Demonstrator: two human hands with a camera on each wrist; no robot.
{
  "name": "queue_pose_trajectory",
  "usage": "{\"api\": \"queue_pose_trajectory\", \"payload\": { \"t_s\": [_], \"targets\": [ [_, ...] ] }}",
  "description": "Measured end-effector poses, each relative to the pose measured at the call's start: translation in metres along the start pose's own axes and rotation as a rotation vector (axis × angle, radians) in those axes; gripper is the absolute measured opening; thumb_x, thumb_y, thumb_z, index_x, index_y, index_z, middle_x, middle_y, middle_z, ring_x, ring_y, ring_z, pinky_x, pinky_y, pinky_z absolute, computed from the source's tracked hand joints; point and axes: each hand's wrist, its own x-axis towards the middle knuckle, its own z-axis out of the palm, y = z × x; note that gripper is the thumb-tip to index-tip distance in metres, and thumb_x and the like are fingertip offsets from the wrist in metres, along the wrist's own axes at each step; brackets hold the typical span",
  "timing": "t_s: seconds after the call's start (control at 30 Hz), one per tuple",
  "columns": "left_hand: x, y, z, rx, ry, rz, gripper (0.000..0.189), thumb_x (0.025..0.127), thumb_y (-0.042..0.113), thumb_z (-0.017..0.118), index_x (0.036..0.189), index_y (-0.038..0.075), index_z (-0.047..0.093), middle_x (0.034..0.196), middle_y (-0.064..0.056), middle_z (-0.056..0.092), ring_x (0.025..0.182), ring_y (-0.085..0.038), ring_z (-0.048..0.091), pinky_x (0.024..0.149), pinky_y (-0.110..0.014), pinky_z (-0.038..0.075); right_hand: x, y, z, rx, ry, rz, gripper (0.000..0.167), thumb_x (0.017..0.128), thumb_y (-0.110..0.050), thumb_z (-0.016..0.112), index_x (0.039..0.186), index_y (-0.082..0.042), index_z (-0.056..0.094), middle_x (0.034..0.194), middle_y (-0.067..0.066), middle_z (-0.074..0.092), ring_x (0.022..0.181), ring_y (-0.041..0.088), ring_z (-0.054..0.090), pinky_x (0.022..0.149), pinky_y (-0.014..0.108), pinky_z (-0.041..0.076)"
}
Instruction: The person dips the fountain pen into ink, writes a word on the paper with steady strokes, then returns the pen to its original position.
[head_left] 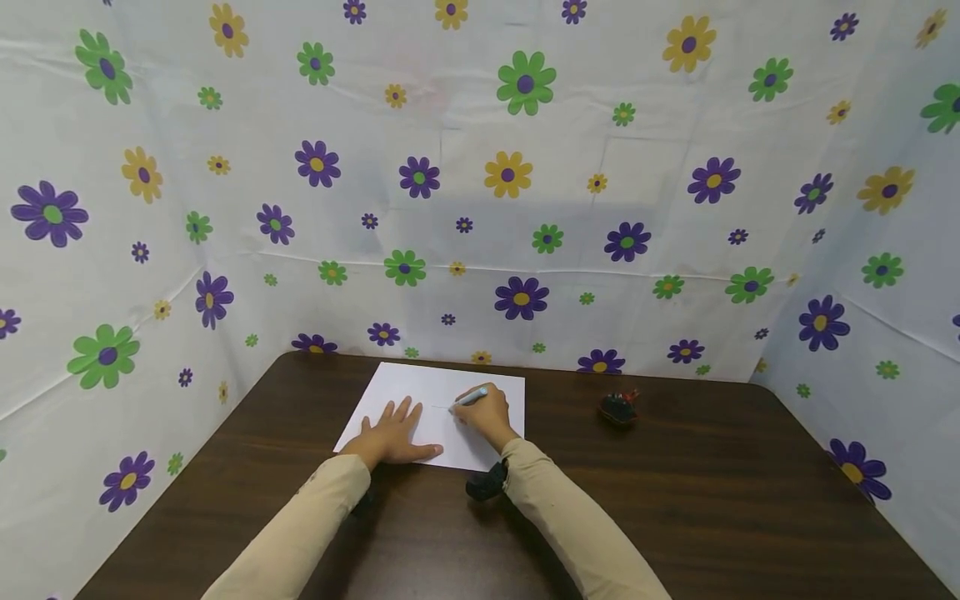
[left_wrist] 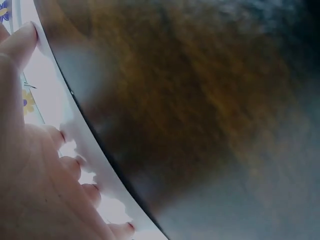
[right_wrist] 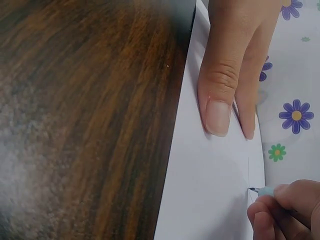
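A white sheet of paper (head_left: 420, 385) lies on the dark wooden table. My left hand (head_left: 393, 435) rests on its lower left part, fingers spread and straight; the left wrist view shows the fingertips against the paper (left_wrist: 50, 95). In my right hand (head_left: 489, 414) a light blue pen (head_left: 471, 397) is pinched between thumb and fingers. The pen's dark tip (right_wrist: 254, 189) touches the paper in the right wrist view, at the end of a thin drawn line (right_wrist: 248, 167). Part of the pen's barrel is hidden by the fingers there.
To the right of the paper, a small dark object with red bits (head_left: 619, 407) sits on the table (head_left: 712, 467); its kind is unclear. A white cloth with flower prints (head_left: 450, 233) stands behind the table and along both sides. Dark straps (head_left: 486, 483) are at the wrists.
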Motion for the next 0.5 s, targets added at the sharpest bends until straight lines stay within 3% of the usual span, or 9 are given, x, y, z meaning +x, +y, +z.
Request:
{"api": "queue_pose_trajectory", "payload": {
  "t_s": [0.13, 0.5],
  "targets": [
    [0.0032, -0.0043, 0.0052, -0.003, 0.026, 0.01, 0.113, 0.073, 0.084, 0.047, 0.153, 0.009, 0.021, 0.161, -0.015, 0.008, 0.146, -0.042, 0.003, 0.106, -0.073, -0.001, -0.0007, 0.0005, 0.0005, -0.006, 0.006, -0.019, 0.008, 0.072, -0.007, 0.08, 0.078, -0.005, 0.075, 0.058, 0.003, 0.068, 0.048, 0.007, 0.058, 0.049, 0.022, 0.044],
    [0.0059, -0.0073, 0.0071, -0.004, 0.013, 0.006, 0.112, 0.074, 0.084, 0.046, 0.154, 0.012, 0.017, 0.161, -0.013, 0.003, 0.146, -0.04, -0.001, 0.106, -0.072, -0.004, -0.0031, -0.0025, 0.0013, -0.01, -0.009, -0.028, 0.007, 0.074, -0.007, 0.079, 0.079, -0.004, 0.075, 0.06, 0.004, 0.069, 0.049, 0.007, 0.061, 0.051, 0.021, 0.046]
  ]
}}
